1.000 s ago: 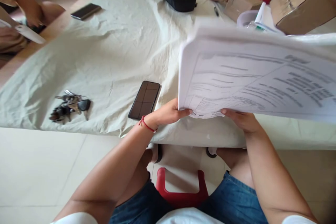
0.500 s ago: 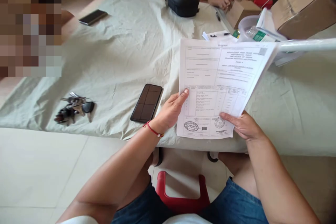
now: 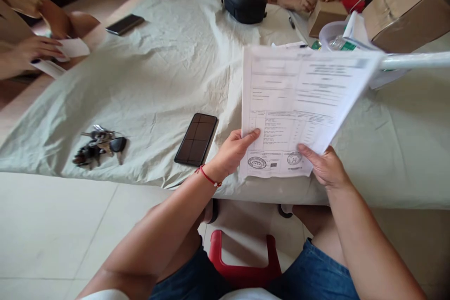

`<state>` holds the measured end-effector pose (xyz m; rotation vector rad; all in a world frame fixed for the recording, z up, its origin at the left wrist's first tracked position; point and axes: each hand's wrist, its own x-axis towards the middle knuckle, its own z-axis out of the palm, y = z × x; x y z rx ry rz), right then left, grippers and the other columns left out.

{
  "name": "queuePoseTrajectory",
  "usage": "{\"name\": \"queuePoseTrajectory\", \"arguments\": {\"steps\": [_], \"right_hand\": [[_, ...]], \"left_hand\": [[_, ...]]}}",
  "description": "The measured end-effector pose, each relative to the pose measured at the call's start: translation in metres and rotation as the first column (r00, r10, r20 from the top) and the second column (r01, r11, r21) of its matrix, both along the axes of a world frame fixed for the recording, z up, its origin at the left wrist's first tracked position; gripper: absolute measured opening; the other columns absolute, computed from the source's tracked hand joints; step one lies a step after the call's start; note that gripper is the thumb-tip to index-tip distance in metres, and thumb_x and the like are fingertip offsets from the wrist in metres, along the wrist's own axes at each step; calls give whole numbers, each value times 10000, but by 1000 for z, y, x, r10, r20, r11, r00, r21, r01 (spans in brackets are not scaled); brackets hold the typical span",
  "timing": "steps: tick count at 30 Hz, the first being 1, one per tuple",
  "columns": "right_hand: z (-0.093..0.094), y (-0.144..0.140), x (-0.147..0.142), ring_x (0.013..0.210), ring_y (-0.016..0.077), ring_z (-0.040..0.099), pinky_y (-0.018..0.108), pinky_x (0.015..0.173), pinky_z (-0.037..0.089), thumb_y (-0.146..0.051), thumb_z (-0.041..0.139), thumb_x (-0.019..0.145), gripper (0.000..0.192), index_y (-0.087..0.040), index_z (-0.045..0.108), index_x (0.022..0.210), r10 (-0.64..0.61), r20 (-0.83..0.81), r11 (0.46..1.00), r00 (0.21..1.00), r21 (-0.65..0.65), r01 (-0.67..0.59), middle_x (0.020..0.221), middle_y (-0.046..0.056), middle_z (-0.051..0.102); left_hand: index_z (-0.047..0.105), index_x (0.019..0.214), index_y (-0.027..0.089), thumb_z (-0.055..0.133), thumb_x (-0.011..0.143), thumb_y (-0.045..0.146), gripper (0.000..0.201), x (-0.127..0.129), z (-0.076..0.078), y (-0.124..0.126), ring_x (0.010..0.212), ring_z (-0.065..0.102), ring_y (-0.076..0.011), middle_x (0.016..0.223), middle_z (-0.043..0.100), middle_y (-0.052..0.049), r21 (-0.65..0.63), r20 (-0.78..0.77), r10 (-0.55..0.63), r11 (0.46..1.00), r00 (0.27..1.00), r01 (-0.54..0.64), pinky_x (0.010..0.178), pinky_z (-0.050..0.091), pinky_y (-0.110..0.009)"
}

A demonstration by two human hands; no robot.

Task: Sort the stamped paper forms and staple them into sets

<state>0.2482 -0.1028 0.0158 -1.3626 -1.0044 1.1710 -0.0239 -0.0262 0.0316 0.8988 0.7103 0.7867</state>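
Note:
A sheaf of printed papers (image 3: 281, 103), with form tables and two round stamps near the bottom, is held up above the near edge of the table. My left hand (image 3: 235, 150) pinches its left edge, thumb on the front. At the lower right, my right hand (image 3: 323, 164) grips the papers the same way; the fingers behind are hidden. The upper part of the print is blurred. A dark smartphone (image 3: 196, 139) lies on the cloth, just left of my left hand. Farther left rests a bunch of keys (image 3: 100, 144).
A pale cloth (image 3: 168, 70) covers the table. On it are a black case (image 3: 243, 1), another phone (image 3: 124, 24), a lilac bin (image 3: 328, 35) and cardboard boxes (image 3: 404, 14). Other people's hands are at the far left and far side. A red stool (image 3: 246, 272) stands below me.
The papers have risen slightly and moved a little right. My left thumb now lies farther onto the page. At the far side, a person's hands and small box have shifted slightly.

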Motion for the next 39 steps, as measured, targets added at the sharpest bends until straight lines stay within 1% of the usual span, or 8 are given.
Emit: {"name": "queuePoseTrajectory", "arguments": {"steps": [4, 9, 13, 17, 21, 25, 32, 39], "right_hand": [[-1, 2, -2, 1608, 339, 635, 585, 1430, 453, -551, 957, 912, 607, -391, 791, 1473, -88, 113, 975, 990, 213, 63, 1615, 8, 750], [-1, 7, 0, 1651, 335, 585, 604, 1448, 400, -534, 1013, 847, 755, -373, 740, 1532, -21, 138, 984, 990, 179, -4, 1662, 20, 716], [1, 6, 1, 1622, 335, 616, 602, 1440, 420, -550, 1002, 856, 709, -373, 761, 1499, -18, 98, 983, 995, 185, -1, 1645, 19, 729], [3, 6, 1, 1594, 362, 643, 609, 1407, 475, -603, 1014, 812, 716, -389, 791, 1457, -26, 131, 992, 991, 126, 10, 1600, 13, 760], [1, 8, 3, 1593, 352, 651, 589, 1391, 505, -632, 968, 860, 668, -402, 793, 1463, -41, 111, 992, 993, 125, 27, 1599, 4, 763], [-4, 7, 7, 1580, 340, 667, 587, 1392, 503, -592, 968, 889, 605, -371, 819, 1433, -35, 49, 996, 998, 89, 30, 1570, 18, 784], [10, 2, 25, 1464, 402, 754, 658, 1341, 547, -644, 1031, 794, 580, -336, 893, 1267, 48, -35, 988, 998, -142, -53, 1444, 57, 848], [8, 10, 38, 1185, 449, 871, 697, 1170, 663, -741, 996, 769, 515, -279, 901, 974, -138, 6, 985, 990, -105, 138, 1075, 82, 918]], "left_hand": [[898, 1220, 217, 846, 1001, 684, 518, 0, 8, -1, 1396, 756, -409, 1336, 872, -119, 288, -74, 40, 957, 996, -17, 1267, 584, -595], [885, 1193, 183, 1040, 798, 565, 571, 0, -9, 6, 1300, 779, -405, 1294, 876, -142, 219, -137, -33, 974, 990, 63, 1241, 580, -603], [889, 1168, 183, 995, 856, 543, 488, -3, -14, 5, 1298, 780, -389, 1300, 872, -140, 239, -131, -55, 967, 990, 85, 1240, 580, -584], [852, 1332, 191, 1009, 836, 504, 607, -5, -12, 4, 1400, 742, -406, 1447, 827, -154, 248, -143, -124, 956, 982, 157, 1255, 576, -576], [844, 1352, 200, 931, 920, 636, 620, -6, -15, 5, 1452, 718, -407, 1475, 818, -146, 252, -210, -147, 947, 967, 198, 1292, 549, -566], [881, 1214, 188, 773, 1029, 751, 603, -5, -15, 4, 1397, 758, -403, 1353, 865, -146, 176, -208, -177, 961, 962, 215, 1277, 559, -560], [876, 1168, 166, 929, 920, 714, 604, -6, -11, -5, 1269, 820, -399, 1254, 880, -173, -103, -26, -230, 969, 973, 226, 1174, 630, -566], [841, 1101, 165, 955, 919, 675, 553, -6, -21, -12, 1143, 840, -347, 1152, 881, -162, -237, -74, -293, 934, 953, 268, 1023, 677, -497]]}}
